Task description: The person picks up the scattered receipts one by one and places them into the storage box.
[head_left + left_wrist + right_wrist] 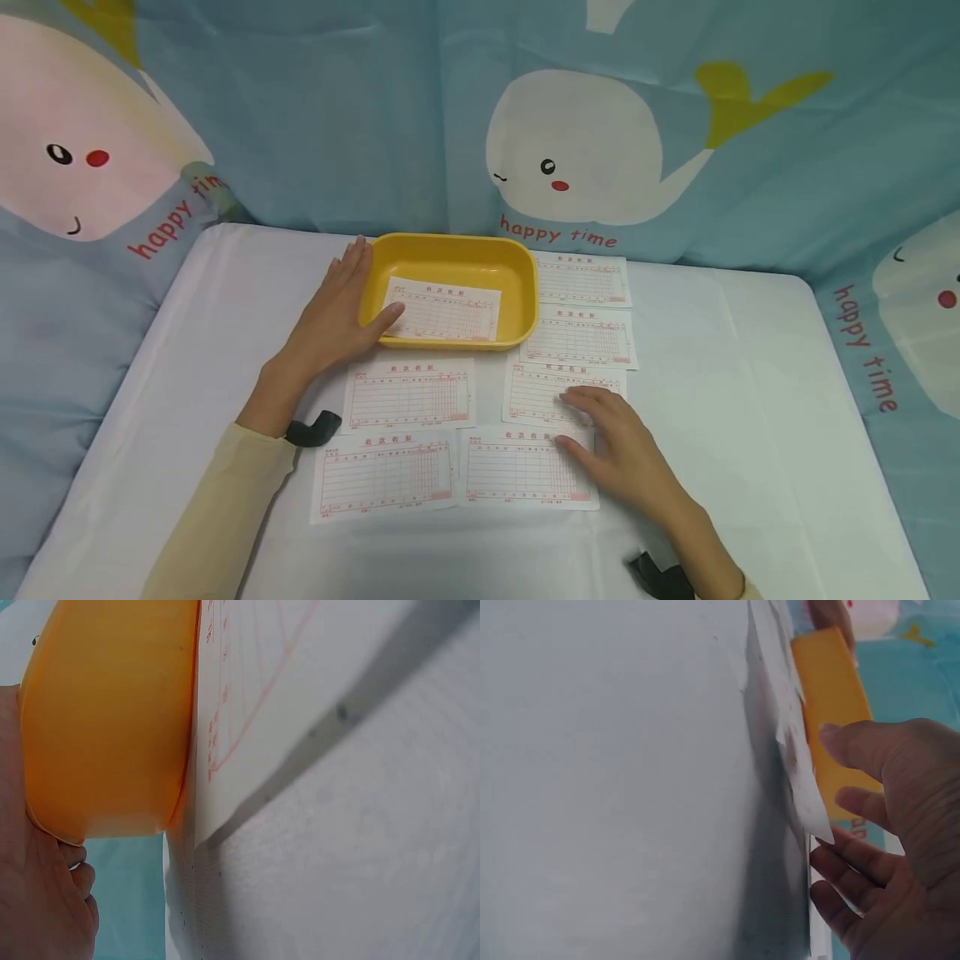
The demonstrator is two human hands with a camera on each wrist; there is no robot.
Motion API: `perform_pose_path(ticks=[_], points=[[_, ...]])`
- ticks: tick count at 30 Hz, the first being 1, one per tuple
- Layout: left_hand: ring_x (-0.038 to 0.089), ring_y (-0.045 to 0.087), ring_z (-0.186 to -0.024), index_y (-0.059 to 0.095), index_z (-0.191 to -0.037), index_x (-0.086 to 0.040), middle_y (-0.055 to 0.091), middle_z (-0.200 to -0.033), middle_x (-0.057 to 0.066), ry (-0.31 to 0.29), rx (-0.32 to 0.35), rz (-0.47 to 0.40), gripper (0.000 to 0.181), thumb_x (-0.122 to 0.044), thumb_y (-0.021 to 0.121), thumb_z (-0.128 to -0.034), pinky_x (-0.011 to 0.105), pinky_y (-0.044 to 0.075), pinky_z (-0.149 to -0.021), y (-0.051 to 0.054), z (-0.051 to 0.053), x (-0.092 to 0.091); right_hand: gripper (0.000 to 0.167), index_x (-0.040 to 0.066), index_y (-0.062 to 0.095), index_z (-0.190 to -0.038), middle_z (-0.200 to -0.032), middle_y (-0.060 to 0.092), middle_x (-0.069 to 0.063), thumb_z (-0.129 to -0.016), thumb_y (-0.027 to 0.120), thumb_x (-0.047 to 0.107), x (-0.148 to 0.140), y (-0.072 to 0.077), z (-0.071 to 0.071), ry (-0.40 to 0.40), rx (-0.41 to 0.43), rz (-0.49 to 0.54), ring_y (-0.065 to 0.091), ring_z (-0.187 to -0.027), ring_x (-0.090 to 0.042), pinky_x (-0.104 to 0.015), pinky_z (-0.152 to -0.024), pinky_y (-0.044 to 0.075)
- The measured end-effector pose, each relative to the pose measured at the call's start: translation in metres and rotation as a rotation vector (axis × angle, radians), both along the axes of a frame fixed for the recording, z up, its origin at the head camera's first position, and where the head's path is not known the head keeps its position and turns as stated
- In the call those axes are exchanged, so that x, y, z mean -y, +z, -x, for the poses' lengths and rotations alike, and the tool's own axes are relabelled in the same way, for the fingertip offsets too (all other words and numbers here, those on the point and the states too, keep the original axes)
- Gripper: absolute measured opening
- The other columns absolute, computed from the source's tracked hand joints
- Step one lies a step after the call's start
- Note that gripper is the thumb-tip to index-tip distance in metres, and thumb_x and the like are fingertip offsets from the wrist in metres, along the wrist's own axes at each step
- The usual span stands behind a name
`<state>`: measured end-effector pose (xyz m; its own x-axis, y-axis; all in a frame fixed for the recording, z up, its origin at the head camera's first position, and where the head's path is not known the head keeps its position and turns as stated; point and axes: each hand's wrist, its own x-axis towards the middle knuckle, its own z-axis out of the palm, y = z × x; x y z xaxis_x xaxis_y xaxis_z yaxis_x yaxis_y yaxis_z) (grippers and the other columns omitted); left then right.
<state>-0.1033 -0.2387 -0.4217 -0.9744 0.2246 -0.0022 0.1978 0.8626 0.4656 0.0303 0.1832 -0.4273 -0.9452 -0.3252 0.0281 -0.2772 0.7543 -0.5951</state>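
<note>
My left hand [334,310] rests along the left side of a yellow plastic basin [455,343], fingers straight and thumb over its front-left rim. In the left wrist view that hand [45,892] lies against the basin's wall [112,720]. A white receipt slip [444,312] with red print leans inside the basin. Over the lower right slips hovers my right hand [626,454], its fingers loosely bent. In the right wrist view its fingers [855,859] are beside a slip's lifted edge [810,795]; whether they touch it I cannot tell.
Several similar slips lie on the white tabletop: two down the basin's right side, one receipt slip [562,393] under the right fingers, one receipt slip [529,468] below it, and two receipt slips [408,394] at left. A blue whale-print cloth [337,150] stands behind.
</note>
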Motion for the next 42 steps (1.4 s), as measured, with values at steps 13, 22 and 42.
perform_pose_path(ticks=[13, 22, 42], points=[[0.026, 0.002, -0.17, -0.001, -0.171, -0.012, -0.005, -0.181, 0.002, 0.002, -0.005, -0.005, 0.101, -0.064, 0.052, -0.1016, 0.046, 0.002, -0.14, 0.0, 0.0, -0.001, 0.062, 0.016, 0.07, -0.134, -0.139, 0.066, 0.001, -0.078, 0.094, 0.027, -0.01, -0.013, -0.034, -0.044, -0.144, -0.059, 0.057, -0.131, -0.024, -0.037, -0.105, 0.04], [0.027, 0.002, -0.17, 0.0, -0.171, -0.011, -0.005, -0.181, 0.003, -0.005, -0.003, -0.012, 0.101, -0.063, 0.052, -0.1022, 0.046, 0.003, -0.139, 0.002, 0.0, -0.001, 0.066, 0.016, 0.07, -0.135, -0.121, 0.067, 0.003, -0.075, 0.095, 0.027, -0.011, -0.012, -0.043, -0.045, -0.198, -0.069, 0.059, -0.109, -0.015, -0.028, -0.092, 0.039], [0.027, 0.003, -0.17, 0.001, -0.171, -0.01, -0.004, -0.181, 0.003, -0.014, -0.011, -0.015, 0.1, -0.061, 0.053, -0.102, 0.046, 0.003, -0.14, 0.002, 0.0, -0.001, 0.036, 0.015, 0.079, -0.103, -0.094, 0.077, 0.012, -0.073, 0.093, 0.002, 0.001, -0.013, -0.059, -0.107, -0.24, 0.022, 0.066, -0.077, -0.001, -0.01, -0.072, 0.051]])
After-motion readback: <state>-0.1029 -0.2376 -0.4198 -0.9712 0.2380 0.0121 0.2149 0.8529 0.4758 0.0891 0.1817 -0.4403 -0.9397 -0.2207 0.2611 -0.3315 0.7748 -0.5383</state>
